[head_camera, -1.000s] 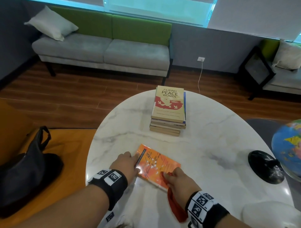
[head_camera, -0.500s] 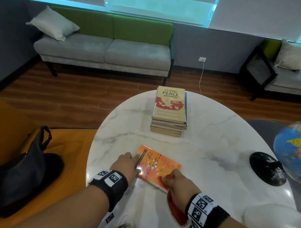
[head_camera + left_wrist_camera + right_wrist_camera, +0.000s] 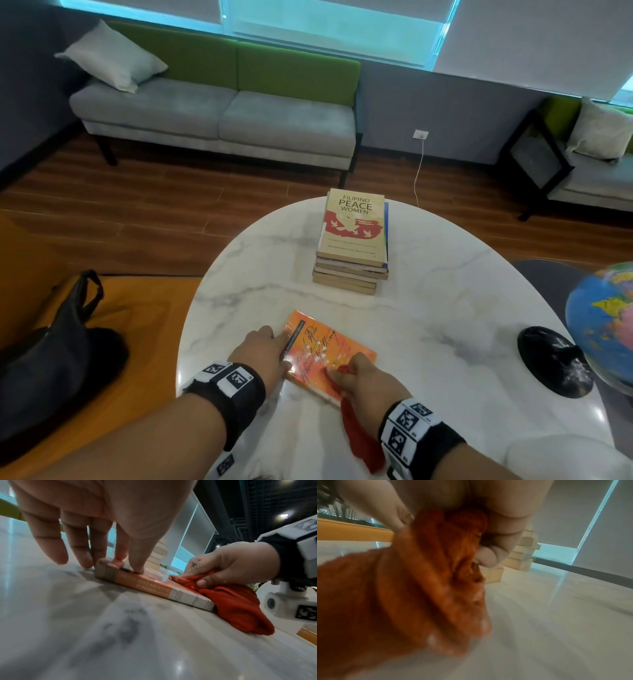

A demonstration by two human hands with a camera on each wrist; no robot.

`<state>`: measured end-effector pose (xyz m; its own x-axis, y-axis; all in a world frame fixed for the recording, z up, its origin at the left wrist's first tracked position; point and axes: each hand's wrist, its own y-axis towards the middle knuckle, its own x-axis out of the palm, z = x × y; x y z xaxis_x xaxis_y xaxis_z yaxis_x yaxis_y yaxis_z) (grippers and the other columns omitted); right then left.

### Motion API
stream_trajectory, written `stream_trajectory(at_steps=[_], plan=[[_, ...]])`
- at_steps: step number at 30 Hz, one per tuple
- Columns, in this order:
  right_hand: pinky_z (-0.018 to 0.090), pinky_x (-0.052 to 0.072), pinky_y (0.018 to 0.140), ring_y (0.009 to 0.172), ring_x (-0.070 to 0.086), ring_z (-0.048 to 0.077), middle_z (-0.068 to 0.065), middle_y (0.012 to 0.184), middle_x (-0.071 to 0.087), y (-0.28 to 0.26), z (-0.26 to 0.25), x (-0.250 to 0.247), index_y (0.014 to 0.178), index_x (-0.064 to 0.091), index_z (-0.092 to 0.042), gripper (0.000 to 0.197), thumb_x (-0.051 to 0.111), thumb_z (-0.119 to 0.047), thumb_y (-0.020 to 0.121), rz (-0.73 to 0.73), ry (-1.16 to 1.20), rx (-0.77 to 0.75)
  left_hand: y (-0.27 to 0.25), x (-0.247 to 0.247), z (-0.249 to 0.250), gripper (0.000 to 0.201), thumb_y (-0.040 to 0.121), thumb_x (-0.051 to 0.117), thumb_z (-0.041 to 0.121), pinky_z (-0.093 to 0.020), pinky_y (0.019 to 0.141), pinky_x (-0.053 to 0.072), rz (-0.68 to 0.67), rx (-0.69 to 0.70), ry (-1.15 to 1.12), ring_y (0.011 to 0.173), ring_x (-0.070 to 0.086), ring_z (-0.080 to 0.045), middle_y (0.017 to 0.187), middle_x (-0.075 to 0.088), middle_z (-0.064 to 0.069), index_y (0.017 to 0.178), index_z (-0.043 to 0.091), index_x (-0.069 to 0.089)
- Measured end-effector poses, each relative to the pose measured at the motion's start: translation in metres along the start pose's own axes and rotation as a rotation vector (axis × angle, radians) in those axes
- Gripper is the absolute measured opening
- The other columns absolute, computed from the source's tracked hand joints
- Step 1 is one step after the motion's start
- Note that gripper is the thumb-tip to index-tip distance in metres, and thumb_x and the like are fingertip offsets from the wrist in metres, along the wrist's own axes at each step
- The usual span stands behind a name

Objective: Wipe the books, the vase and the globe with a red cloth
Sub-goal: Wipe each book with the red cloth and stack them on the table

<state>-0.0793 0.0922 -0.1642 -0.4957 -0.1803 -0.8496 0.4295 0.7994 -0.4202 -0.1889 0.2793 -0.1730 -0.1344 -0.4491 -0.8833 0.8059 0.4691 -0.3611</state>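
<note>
An orange book point(image 3: 329, 349) lies flat near the front of the marble table point(image 3: 445, 308). My left hand point(image 3: 270, 349) presses straight fingers on its spine edge; the left wrist view shows the fingertips point(image 3: 137, 569) on the book point(image 3: 154, 586). My right hand point(image 3: 363, 380) grips a bunched red cloth point(image 3: 359, 442) against the cover's near right part; the cloth point(image 3: 231, 605) hangs over the book's corner. In the right wrist view the cloth point(image 3: 402, 588) fills the left. A stack of books point(image 3: 352, 240) stands further back. The globe point(image 3: 603, 322) on a black base point(image 3: 555, 363) is at the right edge.
A white rounded object point(image 3: 561, 459) sits at the table's near right corner, partly cut off. A dark bag point(image 3: 51, 363) rests on an orange seat to the left. A grey and green sofa point(image 3: 219, 116) stands beyond the table on the wood floor.
My right hand has slid the red cloth a little to the left across the orange cover. My left hand stays pressed on the spine edge.
</note>
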Motion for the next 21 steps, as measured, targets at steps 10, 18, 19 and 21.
stream_trajectory(at_steps=[10, 18, 19, 21], plan=[[0.025, 0.044, 0.077, 0.098, 0.059, 0.016, -0.018, 0.101, 0.051, 0.003, 0.011, -0.003, 0.126, 0.047, -0.028, 0.037, 0.039, -0.048, 0.096, 0.104, 0.158, 0.163, 0.001, 0.002, -0.001, 0.061, 0.094, 0.046, 0.040, -0.033, 0.094, 0.047, 0.000, -0.002, 0.007, 0.111, 0.047, -0.019, 0.121, 0.045, -0.002, 0.149, 0.030, 0.022], [0.022, 0.043, 0.080, 0.088, 0.056, 0.012, -0.020, 0.096, 0.047, 0.011, 0.020, -0.009, 0.128, 0.047, -0.034, 0.039, 0.036, -0.051, 0.095, 0.070, 0.080, 0.136, 0.002, 0.003, -0.001, 0.060, 0.094, 0.047, 0.039, -0.032, 0.093, 0.048, 0.000, 0.000, 0.014, 0.111, 0.047, -0.018, 0.120, 0.045, -0.002, 0.148, 0.030, 0.023], [0.024, 0.042, 0.073, 0.080, 0.054, 0.011, -0.017, 0.095, 0.052, 0.014, 0.018, -0.008, 0.124, 0.048, -0.031, 0.043, 0.034, -0.057, 0.093, 0.098, 0.030, 0.116, 0.002, 0.003, -0.001, 0.060, 0.094, 0.047, 0.039, -0.032, 0.093, 0.048, -0.002, -0.001, 0.013, 0.110, 0.047, -0.018, 0.120, 0.045, -0.002, 0.148, 0.030, 0.022], [0.024, 0.042, 0.072, 0.080, 0.053, 0.008, -0.020, 0.096, 0.054, 0.016, 0.016, -0.005, 0.118, 0.049, -0.030, 0.067, 0.024, -0.079, 0.079, 0.091, -0.144, -0.077, 0.002, 0.004, -0.002, 0.061, 0.094, 0.047, 0.040, -0.033, 0.093, 0.048, -0.003, -0.003, 0.011, 0.110, 0.047, -0.018, 0.119, 0.044, -0.001, 0.149, 0.030, 0.021]])
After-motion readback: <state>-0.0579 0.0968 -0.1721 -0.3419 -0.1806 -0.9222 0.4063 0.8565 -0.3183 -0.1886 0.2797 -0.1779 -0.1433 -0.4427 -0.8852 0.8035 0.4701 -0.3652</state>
